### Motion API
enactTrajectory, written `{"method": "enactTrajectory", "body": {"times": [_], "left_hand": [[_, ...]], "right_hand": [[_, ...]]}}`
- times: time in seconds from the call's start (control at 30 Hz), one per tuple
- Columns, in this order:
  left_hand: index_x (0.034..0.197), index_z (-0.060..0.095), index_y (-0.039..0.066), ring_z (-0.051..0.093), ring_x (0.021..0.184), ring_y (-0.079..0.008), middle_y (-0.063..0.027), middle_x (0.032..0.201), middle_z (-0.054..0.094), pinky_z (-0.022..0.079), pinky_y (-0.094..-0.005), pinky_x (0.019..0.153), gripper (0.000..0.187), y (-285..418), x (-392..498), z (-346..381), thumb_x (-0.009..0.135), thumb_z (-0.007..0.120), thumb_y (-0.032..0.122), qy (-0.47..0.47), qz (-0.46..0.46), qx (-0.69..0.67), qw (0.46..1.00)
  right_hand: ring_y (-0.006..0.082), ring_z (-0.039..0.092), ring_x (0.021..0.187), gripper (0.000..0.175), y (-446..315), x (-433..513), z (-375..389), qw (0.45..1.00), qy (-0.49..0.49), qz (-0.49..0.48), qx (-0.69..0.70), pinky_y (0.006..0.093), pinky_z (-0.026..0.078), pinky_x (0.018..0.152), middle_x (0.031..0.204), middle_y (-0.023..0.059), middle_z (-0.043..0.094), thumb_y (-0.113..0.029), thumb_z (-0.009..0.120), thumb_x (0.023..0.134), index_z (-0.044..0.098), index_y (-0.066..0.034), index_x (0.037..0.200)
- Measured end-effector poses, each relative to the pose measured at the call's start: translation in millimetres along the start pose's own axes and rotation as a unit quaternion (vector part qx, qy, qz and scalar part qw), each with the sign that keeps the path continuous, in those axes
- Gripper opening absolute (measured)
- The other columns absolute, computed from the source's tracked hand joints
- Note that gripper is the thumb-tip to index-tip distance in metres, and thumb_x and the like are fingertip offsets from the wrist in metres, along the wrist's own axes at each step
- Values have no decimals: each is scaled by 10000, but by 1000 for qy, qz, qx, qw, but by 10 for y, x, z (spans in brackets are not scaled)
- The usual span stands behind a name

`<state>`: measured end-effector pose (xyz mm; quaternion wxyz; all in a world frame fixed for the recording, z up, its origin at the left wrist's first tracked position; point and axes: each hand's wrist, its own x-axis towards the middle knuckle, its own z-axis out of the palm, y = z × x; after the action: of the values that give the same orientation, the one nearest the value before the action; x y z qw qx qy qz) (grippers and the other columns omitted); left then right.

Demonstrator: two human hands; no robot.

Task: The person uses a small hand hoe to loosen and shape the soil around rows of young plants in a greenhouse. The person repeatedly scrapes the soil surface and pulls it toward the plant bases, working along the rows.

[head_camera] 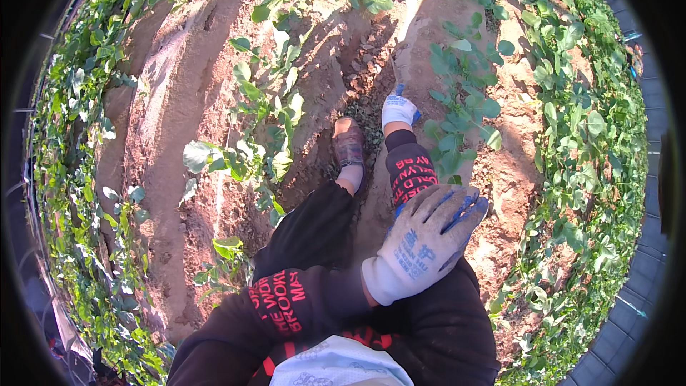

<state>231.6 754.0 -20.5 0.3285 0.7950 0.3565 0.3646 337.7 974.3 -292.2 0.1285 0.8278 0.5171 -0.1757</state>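
Observation:
My right hand (400,109), in a white glove with blue coating, reaches forward low over the soil (370,67) at the edge of a raised bed. Leafy green seedlings (461,110) grow just to its right. Its fingers are mostly hidden, and whether they hold anything cannot be made out. Closer to me, my left hand (423,246) lies across my right arm, back of the glove upward. Dirt stains this glove, which bears blue printing. Its fingers are stretched out with small gaps between them, and no object shows in it.
My shoe (348,142) stands in the furrow left of my right hand. Another row of broad-leaved plants (268,107) grows to the left. Dense greenery (579,171) lines the right side, bordered by grey paving (643,279). A dry soil ridge (171,118) runs along the left.

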Motion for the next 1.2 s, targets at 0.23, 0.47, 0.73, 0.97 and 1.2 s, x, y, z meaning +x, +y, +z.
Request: {"method": "enactTrajectory", "body": {"times": [0.23,0.47,0.73,0.97,1.2], "left_hand": [[1306,513,108,459,1215,-322,-119,1280,507,364,-479,1032,533,43,20,26,788,624,164,23,33,-3,999],[1263,537,93,472,1202,-314,-115,1259,520,371,-471,1023,472,14,-39,122,807,618,191,42,52,18,998],[1255,564,118,505,1168,-316,-116,1238,543,404,-453,988,468,187,-81,217,798,656,163,22,63,20,998],[1236,571,115,520,1140,-312,-96,1216,564,426,-452,955,463,213,-105,238,784,663,159,-42,77,21,996],[1199,604,106,605,1032,-267,-92,1120,619,472,-399,889,441,328,-179,87,776,686,203,-171,94,2,981]], "right_hand": [[322,694,843,673,116,-612,61,998,-14,-9,-64,521,510,597,971,154,707,-167,477,892,194,-35,1488],[262,691,672,271,652,-1494,250,974,102,-168,-114,436,515,517,732,99,694,-148,478,907,670,-75,1083],[259,691,684,311,1263,-1902,252,962,186,-187,-69,429,522,550,805,128,696,-205,491,924,599,-74,1185],[256,690,695,383,1532,-1753,84,949,268,-102,127,423,528,579,870,154,698,-254,503,939,537,-73,1275],[333,573,1123,523,2858,-2054,44,838,267,123,459,382,438,956,1207,225,594,-232,586,907,445,24,1342]]}}
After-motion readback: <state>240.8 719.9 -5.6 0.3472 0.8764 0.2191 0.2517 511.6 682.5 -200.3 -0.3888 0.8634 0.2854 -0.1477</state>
